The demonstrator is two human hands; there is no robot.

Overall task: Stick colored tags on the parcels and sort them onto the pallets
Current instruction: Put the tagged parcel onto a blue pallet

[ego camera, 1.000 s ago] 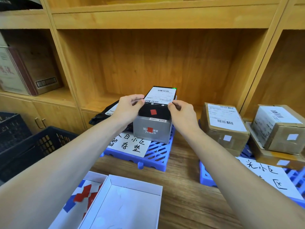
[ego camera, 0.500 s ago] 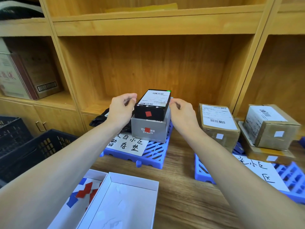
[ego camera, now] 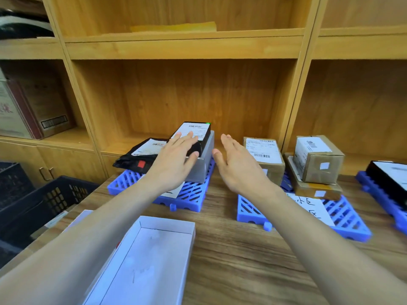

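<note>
A black box with a white shipping label [ego camera: 198,130] lies on top of a grey box [ego camera: 203,166] on the left blue pallet [ego camera: 189,194]. My left hand [ego camera: 174,159] hovers flat in front of the stack, fingers spread, holding nothing. My right hand [ego camera: 237,164] is open just right of the grey box, apart from it. A black bag parcel with a red tag [ego camera: 141,157] lies on the same pallet to the left. The middle blue pallet [ego camera: 343,219] carries brown cardboard parcels [ego camera: 264,159] with white tags.
A white open box lid [ego camera: 149,258] lies at the near edge of the wooden table. A dark plastic crate [ego camera: 39,203] stands to the left. A third blue pallet with a black parcel [ego camera: 389,179] is at the far right. Wooden shelves rise behind.
Both hands have let go of the black box, which rests on the grey box, and have drawn back and opened. The view has shifted to the right.
</note>
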